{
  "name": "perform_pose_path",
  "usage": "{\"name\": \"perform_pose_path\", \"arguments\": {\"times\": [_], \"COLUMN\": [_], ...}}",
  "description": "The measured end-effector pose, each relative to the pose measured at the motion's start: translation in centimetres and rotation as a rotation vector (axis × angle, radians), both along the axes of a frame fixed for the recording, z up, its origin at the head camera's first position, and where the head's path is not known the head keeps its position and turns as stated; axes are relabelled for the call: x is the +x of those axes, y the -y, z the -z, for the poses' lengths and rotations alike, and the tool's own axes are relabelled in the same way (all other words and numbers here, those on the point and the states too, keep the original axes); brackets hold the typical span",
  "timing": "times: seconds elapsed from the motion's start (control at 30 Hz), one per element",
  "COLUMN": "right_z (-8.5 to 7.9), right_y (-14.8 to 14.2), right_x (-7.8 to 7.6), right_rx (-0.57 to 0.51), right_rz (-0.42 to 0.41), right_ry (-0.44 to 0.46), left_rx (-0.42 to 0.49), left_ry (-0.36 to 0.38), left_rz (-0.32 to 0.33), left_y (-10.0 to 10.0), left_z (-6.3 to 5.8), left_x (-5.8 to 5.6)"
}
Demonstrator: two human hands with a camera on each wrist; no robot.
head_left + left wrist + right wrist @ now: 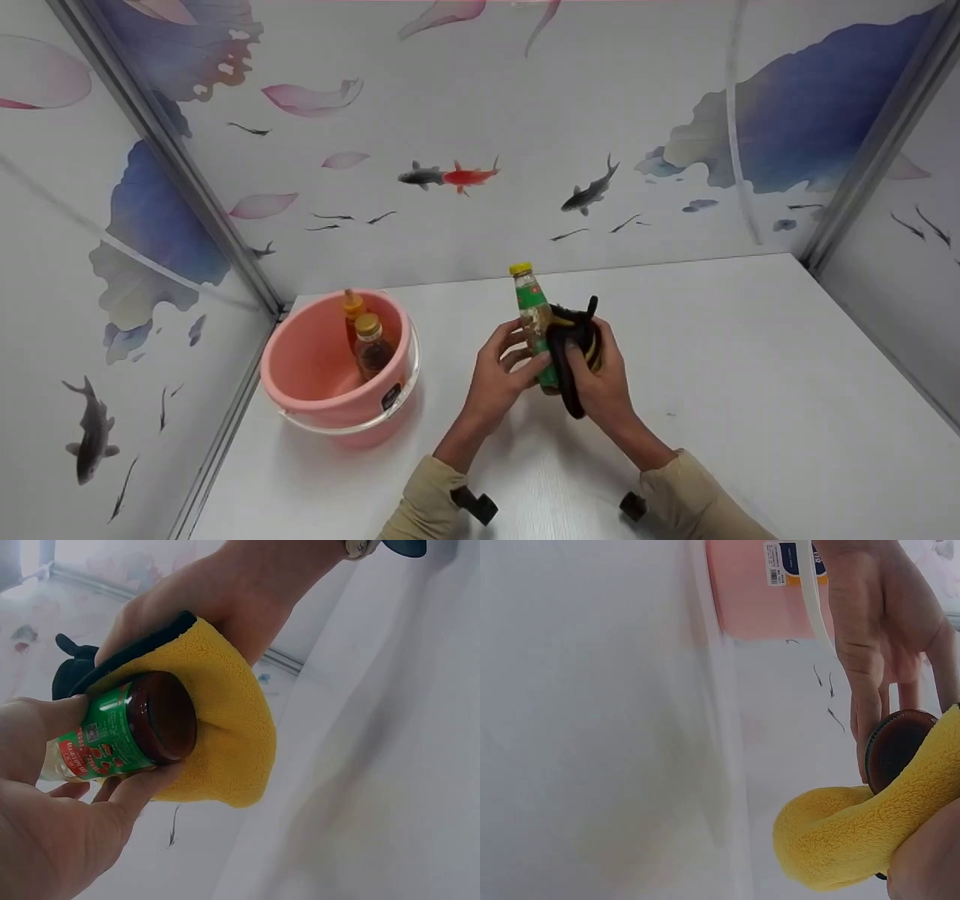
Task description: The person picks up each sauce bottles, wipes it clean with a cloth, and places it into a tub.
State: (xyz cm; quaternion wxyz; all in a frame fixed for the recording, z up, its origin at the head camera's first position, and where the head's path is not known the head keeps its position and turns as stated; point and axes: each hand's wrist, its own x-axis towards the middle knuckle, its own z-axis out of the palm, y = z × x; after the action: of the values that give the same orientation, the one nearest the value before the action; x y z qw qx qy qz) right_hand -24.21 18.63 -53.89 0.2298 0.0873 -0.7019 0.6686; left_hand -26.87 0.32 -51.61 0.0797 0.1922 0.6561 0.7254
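A glass bottle [531, 296] with a yellow cap and a green label tilts slightly above the table, cap end away from me. My left hand [496, 379] grips it from the left, fingers and thumb around its body. A black-edged yellow cloth [566, 375] is bunched in my right hand [606, 386], which holds it against the bottle's right side. In the left wrist view the fuzzy yellow face of the cloth [232, 727] lies along the bottle [112, 731] near its dark base. The right wrist view shows the bottle's round base [896, 750] between left hand and cloth.
On the left of the white table [720, 360] stands a pink bucket [311, 367] with a white handle [330, 430]. Inside it are a gold-capped bottle of dark liquid [373, 356] and an orange-topped bottle [352, 306]. Printed panels [480, 112] enclose the back and sides.
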Motion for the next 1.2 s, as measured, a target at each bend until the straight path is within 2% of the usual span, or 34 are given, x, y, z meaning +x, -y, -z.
{"name": "perform_pose_path", "arguments": {"times": [0.4, 0.6, 0.9, 1.07, 1.2], "right_z": [0.3, 0.1, -0.2, -0.6, -0.8], "right_y": [-0.1, -0.2, -0.9, -1.3, -1.5], "right_x": [-0.2, -0.2, -0.3, -0.4, -0.5], "right_rx": [-0.018, -0.008, -0.016, -0.025, -0.021], "right_rz": [0.007, 0.025, 0.041, 0.052, 0.056], "right_ry": [-0.053, -0.029, -0.042, -0.063, -0.073], "left_rx": [-0.150, -0.240, -0.278, -0.314, -0.320], "left_ry": [-0.084, -0.137, -0.122, -0.144, -0.120], "left_rz": [0.077, 0.069, 0.104, 0.140, 0.137], "left_y": [-0.1, -0.4, -0.8, -0.9, -1.0], "left_z": [0.1, 0.4, 0.6, 0.7, 0.7], "left_x": [0.5, 0.7, 1.2, 1.1, 1.2]}}
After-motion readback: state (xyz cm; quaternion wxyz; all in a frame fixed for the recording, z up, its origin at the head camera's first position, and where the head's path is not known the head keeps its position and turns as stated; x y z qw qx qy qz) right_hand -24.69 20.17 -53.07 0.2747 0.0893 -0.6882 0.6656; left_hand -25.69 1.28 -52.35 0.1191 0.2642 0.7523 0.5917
